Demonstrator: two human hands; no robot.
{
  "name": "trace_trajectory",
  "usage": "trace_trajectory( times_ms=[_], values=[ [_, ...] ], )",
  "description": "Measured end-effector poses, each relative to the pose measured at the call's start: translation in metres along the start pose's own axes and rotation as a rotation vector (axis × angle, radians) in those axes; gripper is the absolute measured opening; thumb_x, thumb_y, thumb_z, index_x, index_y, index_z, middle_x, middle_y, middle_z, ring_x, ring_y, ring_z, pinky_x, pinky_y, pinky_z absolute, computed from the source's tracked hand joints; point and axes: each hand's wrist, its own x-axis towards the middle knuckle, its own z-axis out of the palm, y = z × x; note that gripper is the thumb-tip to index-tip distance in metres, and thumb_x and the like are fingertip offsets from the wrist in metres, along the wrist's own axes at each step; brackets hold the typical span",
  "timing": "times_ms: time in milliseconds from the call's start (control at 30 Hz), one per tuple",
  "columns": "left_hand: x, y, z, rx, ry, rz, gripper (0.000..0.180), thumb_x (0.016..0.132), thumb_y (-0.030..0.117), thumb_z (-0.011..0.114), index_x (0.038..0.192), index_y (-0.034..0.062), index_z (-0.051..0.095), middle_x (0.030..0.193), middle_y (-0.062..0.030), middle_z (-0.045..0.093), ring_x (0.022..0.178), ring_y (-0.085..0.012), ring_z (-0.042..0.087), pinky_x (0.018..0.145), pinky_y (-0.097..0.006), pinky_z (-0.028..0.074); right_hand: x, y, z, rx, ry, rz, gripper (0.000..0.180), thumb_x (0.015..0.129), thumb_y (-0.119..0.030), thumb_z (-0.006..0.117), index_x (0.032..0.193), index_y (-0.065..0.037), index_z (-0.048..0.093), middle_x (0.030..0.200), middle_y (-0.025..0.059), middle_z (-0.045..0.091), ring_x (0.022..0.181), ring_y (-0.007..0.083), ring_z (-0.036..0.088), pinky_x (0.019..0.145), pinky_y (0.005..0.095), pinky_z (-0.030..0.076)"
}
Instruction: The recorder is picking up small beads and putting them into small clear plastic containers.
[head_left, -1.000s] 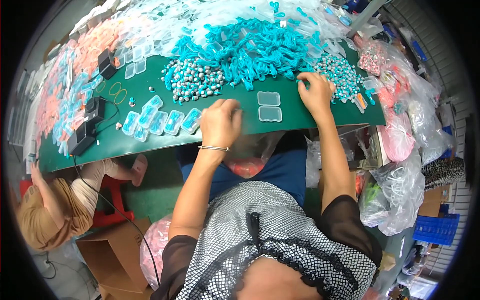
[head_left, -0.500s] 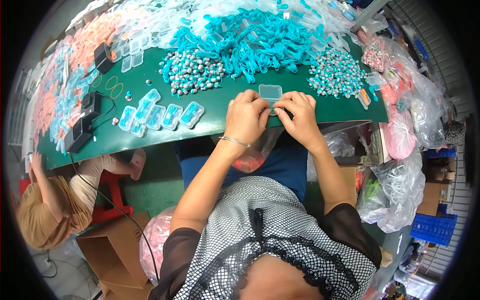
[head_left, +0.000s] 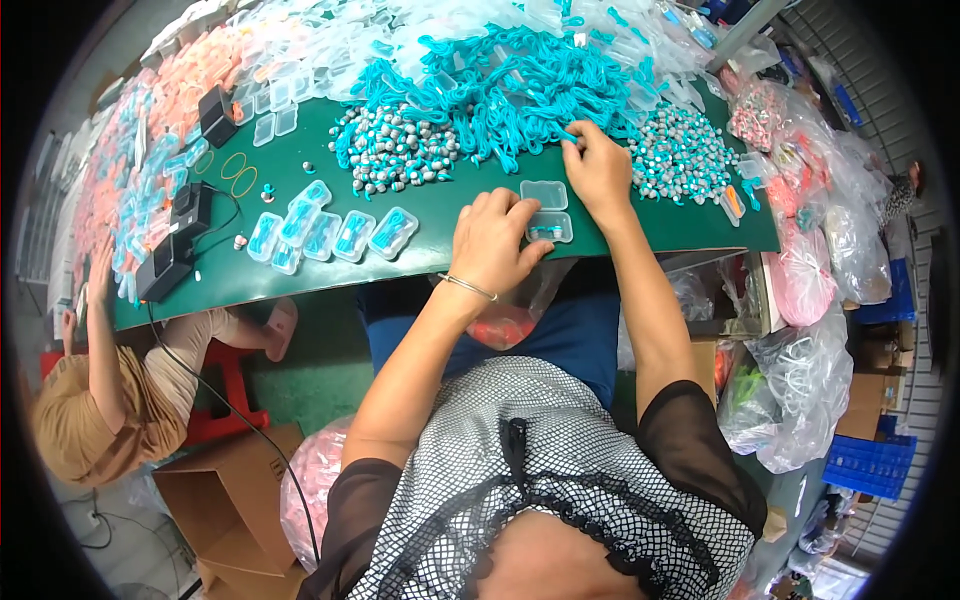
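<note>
Reaching with my right hand [head_left: 597,170] into the edge of the teal cord pile [head_left: 500,90], I have the fingertips pinched closed on a strand or two; from this angle I can't tell how many I've caught. My left hand [head_left: 490,240] lies palm down on the green table [head_left: 330,270], fingers curled loosely, the tips touching the near side of the open clear case [head_left: 550,226]. That case sits just in front of me, close to the table's near edge, between my two hands, and something small and teal already lies in its lower half. Its lid half [head_left: 544,193] lies flat beyond it.

Risks as I judge them: the cords are tangled, so pulling one may drag a clump onto the case or sweep it off the edge into my lap. The left hand only touches the case and doesn't grip it, so a snag could slide it. The bead heap [head_left: 680,150] lies just beside my right wrist, and a careless elbow could scatter it. The filled cases [head_left: 335,235] stand in a row to my left, well apart, safe enough. A person [head_left: 100,390] sits at the far left end of the table, clear of my reach
</note>
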Motion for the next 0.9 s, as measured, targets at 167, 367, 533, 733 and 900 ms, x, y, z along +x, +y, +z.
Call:
trace_trajectory(
  times_ms=[167, 367, 533, 733, 900],
  values=[
    [-0.005, -0.005, -0.005, -0.057, -0.004, -0.024, 0.048, 0.070, 0.028, 0.082, 0.112, 0.0094, 0.066, 0.100, -0.0078, 0.060, 0.095, -0.0298, 0.057, 0.082, -0.042, 0.045, -0.030, -0.004, -0.039, 0.602, -0.157, 0.366, 0.016, 0.086, -0.003, 0.069, 0.102, -0.004, 0.069, 0.077, 0.0033, 0.067, 0.067, 0.0104, 0.061, 0.062, 0.0261, 0.049],
    [-0.002, -0.007, -0.002, -0.095, 0.039, -0.042, 0.051, 0.066, 0.027, 0.084, 0.110, 0.0085, 0.066, 0.099, -0.0084, 0.062, 0.094, -0.0303, 0.058, 0.082, -0.043, 0.045, -0.053, -0.033, -0.067, 0.623, -0.379, 0.129, 0.015, 0.083, -0.002, 0.069, 0.098, -0.004, 0.070, 0.095, 0.0067, 0.066, 0.084, 0.0173, 0.063, 0.074, 0.0297, 0.048],
    [0.001, -0.004, -0.004, -0.108, 0.010, -0.073, 0.050, 0.065, 0.027, 0.084, 0.108, 0.0083, 0.065, 0.098, -0.0081, 0.062, 0.094, -0.0306, 0.059, 0.081, -0.043, 0.046, -0.052, -0.035, -0.066, 0.279, -0.335, -0.178, 0.016, 0.080, -0.006, 0.070, 0.096, -0.006, 0.071, 0.094, 0.0072, 0.066, 0.090, 0.0247, 0.063, 0.082, 0.0364, 0.045],
    [0.000, -0.004, -0.005, -0.099, 0.013, -0.064, 0.049, 0.066, 0.027, 0.084, 0.106, 0.0082, 0.065, 0.095, -0.0077, 0.062, 0.093, -0.0303, 0.059, 0.079, -0.043, 0.046, -0.053, -0.035, -0.071, 0.269, -0.331, -0.210, 0.018, 0.079, -0.008, 0.071, 0.097, -0.007, 0.071, 0.093, 0.0066, 0.065, 0.091, 0.0259, 0.061, 0.082, 0.0381, 0.043],
    [-0.002, -0.005, -0.004, -0.096, 0.020, -0.056, 0.049, 0.066, 0.027, 0.084, 0.106, 0.0083, 0.065, 0.095, -0.0077, 0.061, 0.092, -0.0301, 0.058, 0.080, -0.042, 0.046, -0.052, -0.038, -0.074, 0.123, -0.292, -0.415, 0.020, 0.078, -0.008, 0.072, 0.097, -0.008, 0.070, 0.091, 0.0053, 0.064, 0.088, 0.0248, 0.060, 0.081, 0.0392, 0.042]
  ],
)
